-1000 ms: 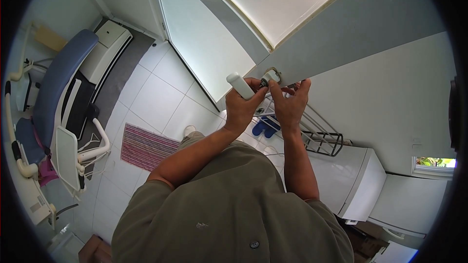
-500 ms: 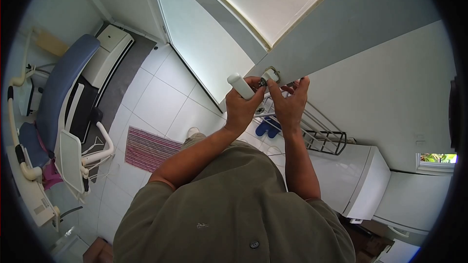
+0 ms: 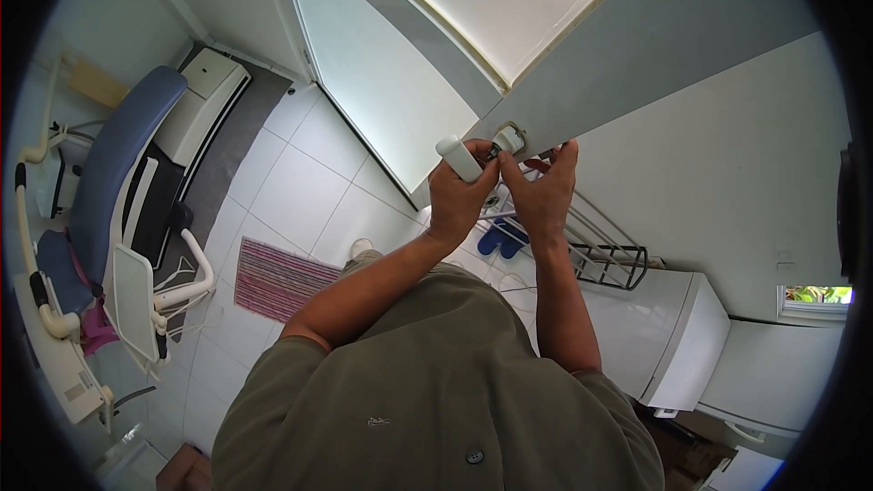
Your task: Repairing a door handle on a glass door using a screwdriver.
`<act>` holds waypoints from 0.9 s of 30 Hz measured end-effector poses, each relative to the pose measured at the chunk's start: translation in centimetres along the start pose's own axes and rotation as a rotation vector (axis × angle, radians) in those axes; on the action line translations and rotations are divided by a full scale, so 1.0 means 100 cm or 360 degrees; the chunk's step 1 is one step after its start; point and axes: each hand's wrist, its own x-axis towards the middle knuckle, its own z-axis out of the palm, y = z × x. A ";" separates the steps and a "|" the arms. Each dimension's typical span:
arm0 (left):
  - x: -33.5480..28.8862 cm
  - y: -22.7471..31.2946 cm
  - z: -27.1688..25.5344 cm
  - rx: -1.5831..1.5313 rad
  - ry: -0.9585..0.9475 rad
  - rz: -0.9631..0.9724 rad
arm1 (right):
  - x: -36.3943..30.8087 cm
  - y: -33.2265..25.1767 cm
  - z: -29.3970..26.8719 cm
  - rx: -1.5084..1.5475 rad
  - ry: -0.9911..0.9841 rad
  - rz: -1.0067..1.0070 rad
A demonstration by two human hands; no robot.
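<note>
My left hand [image 3: 453, 205] is closed round a white lever door handle [image 3: 458, 160], whose rounded end sticks out to the left. The handle is off square to the grey door [image 3: 600, 82]. Close by on the door is a pale mounting piece [image 3: 510, 138] with a worn yellowish rim. A small dark metal part [image 3: 494, 153] shows between my left fingers and my right thumb. My right hand [image 3: 543, 200] has its thumb against that part, and its other fingers curl past the door's lower edge. What those fingers hold, if anything, is hidden.
A metal rack [image 3: 609, 259] stands below my right arm, with blue slippers [image 3: 502, 236] on it. White cabinets [image 3: 650, 332] are at the right. A striped mat [image 3: 280, 277] lies on the tiled floor. A blue dental chair [image 3: 127, 145] with a jointed arm fills the left side.
My left hand and the lever handle have shifted slightly right, and the handle's end has turned a little. My right hand stays at nearly the same place.
</note>
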 end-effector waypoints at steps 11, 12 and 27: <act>0.002 -0.004 -0.003 -0.0030 -0.0041 0.0069 | -0.001 0.003 0.007 -0.0067 0.0073 0.0052; 0.002 -0.004 -0.005 -0.0041 -0.0056 0.0064 | -0.001 0.004 0.007 -0.0082 0.0090 0.0012; 0.023 -0.016 -0.022 -0.0546 -0.0302 -0.0412 | -0.001 0.005 0.006 -0.0081 0.0051 -0.0004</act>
